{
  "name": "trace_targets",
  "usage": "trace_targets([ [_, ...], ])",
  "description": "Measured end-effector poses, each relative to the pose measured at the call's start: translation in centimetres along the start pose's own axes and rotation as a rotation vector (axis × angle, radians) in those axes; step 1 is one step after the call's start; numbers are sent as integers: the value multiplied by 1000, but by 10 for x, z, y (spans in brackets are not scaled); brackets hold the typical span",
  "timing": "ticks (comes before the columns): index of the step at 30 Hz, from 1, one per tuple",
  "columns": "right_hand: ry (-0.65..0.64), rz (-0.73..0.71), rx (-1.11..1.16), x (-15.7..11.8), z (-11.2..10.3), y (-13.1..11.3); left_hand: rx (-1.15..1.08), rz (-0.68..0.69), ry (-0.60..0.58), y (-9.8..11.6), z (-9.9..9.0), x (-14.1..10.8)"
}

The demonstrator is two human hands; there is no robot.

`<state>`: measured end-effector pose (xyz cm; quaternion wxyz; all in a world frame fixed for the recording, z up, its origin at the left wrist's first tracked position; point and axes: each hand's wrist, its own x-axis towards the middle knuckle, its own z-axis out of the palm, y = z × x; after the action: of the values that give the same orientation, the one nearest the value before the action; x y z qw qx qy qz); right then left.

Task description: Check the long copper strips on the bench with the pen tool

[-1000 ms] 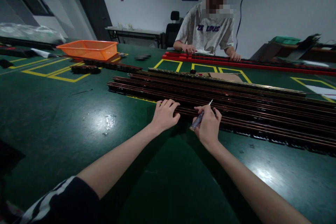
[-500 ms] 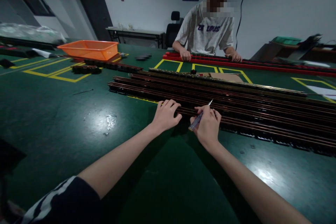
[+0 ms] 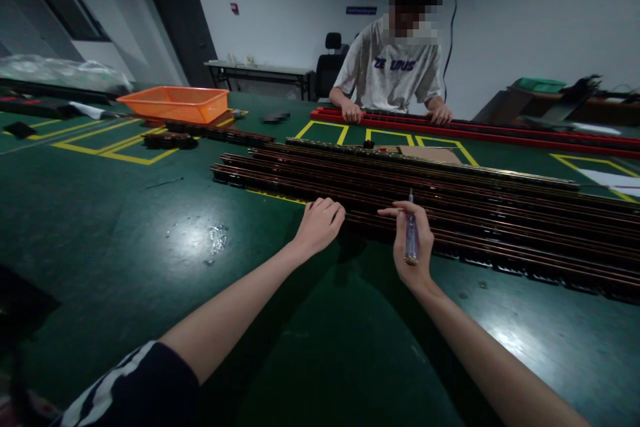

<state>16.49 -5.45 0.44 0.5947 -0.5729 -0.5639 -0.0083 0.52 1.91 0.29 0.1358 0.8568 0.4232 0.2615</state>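
Note:
Several long dark rails with copper-coloured edges [image 3: 465, 220] lie side by side across the green table. My left hand [image 3: 320, 223] rests at their near edge, its fingers bent over the nearest rail; whether they grip it is hidden. To the right, my right hand [image 3: 414, 237] is closed round a screwdriver [image 3: 411, 240] with a clear purplish handle. The screwdriver's tip points away over the rails, and the index finger stretches left above them.
An orange tray [image 3: 175, 105] stands at the back left, with short dark rail pieces [image 3: 170, 140] before it. Opposite, a person [image 3: 395, 67] has both hands on a long red rail [image 3: 470, 130]. A thin dark rod [image 3: 165, 183] lies on the left.
My right hand has moved a little right and turned, so the screwdriver now points straight away instead of slanting right. My left hand's fingers have drawn closer together. The whole view has shifted slightly.

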Motion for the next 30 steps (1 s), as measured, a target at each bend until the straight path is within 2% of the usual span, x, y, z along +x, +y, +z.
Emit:
trace_targets([
  [5,-69,83,78,1,-7,4,-115,-53,-62,-6,2,7],
  [10,-21,166,114,1,-10,7,-172,-107,-98,-8,2,10],
  [17,-56,289,333,0,-13,6,-192,-56,-165,-11,2,8],
  [21,-124,324,318,0,-17,5,-122,0,-217,-11,1,7],
  [30,-262,373,394,-1,-16,8,-78,21,-194,-9,1,6],
])
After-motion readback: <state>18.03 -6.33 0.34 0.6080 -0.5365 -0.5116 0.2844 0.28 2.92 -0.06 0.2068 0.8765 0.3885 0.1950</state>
